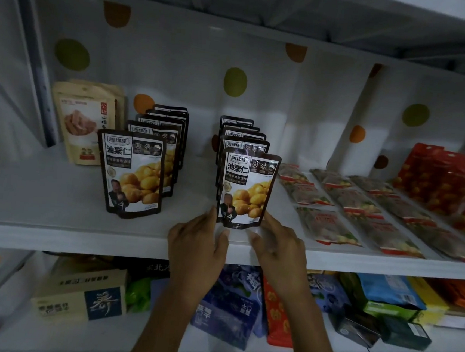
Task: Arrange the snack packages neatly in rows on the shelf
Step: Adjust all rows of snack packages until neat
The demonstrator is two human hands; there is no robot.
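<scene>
White shelf (51,215) bearing two rows of five upright chestnut pouches: left row (138,169), right row (243,138). The front pouch (247,188) of the right row, dark with yellow kernels, stands near the shelf edge. Left hand (197,246) and right hand (275,245), fingers straight, touch its lower corners without grasping.

Rear chestnut pouches (236,121) largely hidden.

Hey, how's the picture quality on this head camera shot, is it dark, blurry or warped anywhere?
Head view: dim overall, the front chestnut pouch is brightest and its print is readable. Head view: the shelf edge bows from wide-angle distortion. Head view: the red packages at far right and the lower-shelf boxes look soft.
</scene>
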